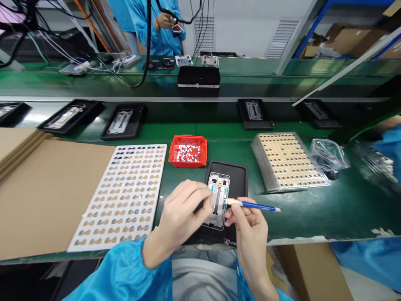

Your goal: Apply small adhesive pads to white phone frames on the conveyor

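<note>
A phone frame (pixel 218 200) with a dark flex strip down its middle and blue tabs lies in a black tray (pixel 238 177) at the table's front. My left hand (pixel 184 211) is over the frame's left side, thumb and fingertips pinched together; what they hold, if anything, is too small to make out. In my right hand (pixel 250 225) is a blue pen-like tool (pixel 258 205), gripped near its pale end, which points left at the frame's right edge. The right fingers rest by the tray, under the tool.
Left stands a white sheet (pixel 158 167) with rows of small parts beside cardboard (pixel 59 188). A red bin (pixel 188 164) holds small white bits. Right are stacked clear trays (pixel 290 161) and a plastic bag (pixel 330 152). Black trays (pixel 133 121) line the back; a co-worker (pixel 161 29) stands beyond.
</note>
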A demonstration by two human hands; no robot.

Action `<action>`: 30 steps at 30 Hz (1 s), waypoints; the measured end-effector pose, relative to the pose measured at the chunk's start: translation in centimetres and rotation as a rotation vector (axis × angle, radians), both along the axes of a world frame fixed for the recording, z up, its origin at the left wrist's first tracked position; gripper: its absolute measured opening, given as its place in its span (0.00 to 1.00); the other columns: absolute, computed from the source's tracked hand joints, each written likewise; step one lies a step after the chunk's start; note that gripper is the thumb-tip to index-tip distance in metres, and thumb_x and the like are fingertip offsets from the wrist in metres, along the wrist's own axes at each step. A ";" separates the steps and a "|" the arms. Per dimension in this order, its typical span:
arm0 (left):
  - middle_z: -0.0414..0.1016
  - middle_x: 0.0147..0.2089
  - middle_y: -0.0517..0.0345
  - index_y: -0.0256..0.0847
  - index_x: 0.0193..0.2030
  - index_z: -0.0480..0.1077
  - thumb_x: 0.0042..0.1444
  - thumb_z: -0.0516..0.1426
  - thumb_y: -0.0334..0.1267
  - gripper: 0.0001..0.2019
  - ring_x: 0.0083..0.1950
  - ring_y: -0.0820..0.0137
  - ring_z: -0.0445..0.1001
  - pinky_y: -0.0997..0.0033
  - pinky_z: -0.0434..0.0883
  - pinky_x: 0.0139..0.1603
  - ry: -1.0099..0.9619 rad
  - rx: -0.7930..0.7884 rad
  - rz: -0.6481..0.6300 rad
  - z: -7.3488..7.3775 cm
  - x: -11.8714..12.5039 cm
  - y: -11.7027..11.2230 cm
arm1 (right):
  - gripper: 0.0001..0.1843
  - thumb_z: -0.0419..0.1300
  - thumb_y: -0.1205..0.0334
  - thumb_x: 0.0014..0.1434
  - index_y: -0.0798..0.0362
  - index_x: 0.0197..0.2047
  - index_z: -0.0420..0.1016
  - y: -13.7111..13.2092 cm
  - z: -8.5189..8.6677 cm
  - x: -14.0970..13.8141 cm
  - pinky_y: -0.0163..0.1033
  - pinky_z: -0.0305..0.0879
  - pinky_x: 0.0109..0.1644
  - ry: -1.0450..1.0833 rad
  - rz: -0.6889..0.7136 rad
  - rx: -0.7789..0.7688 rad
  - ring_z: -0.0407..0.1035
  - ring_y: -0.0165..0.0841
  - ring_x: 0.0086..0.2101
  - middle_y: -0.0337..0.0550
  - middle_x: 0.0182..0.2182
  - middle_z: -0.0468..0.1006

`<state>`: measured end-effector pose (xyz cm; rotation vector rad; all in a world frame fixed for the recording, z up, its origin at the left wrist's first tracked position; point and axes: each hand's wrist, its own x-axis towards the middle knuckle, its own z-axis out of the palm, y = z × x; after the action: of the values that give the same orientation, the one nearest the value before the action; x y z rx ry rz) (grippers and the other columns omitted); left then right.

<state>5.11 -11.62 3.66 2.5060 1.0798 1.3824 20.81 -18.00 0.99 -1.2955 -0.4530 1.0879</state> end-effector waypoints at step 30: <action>0.77 0.44 0.52 0.25 0.44 0.75 0.72 0.24 0.33 0.38 0.60 0.61 0.82 0.42 0.73 0.56 0.391 0.036 0.272 -1.1 -5.3 12.3 | 0.04 0.68 0.65 0.68 0.45 0.44 0.82 -3.2 0.1 6.0 0.43 0.87 0.42 -0.954 0.439 0.199 0.87 0.42 0.41 0.45 0.40 0.90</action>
<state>-0.17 0.65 2.58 2.8151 1.5243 0.9837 26.79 -21.19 1.09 -1.5164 -1.5729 0.6725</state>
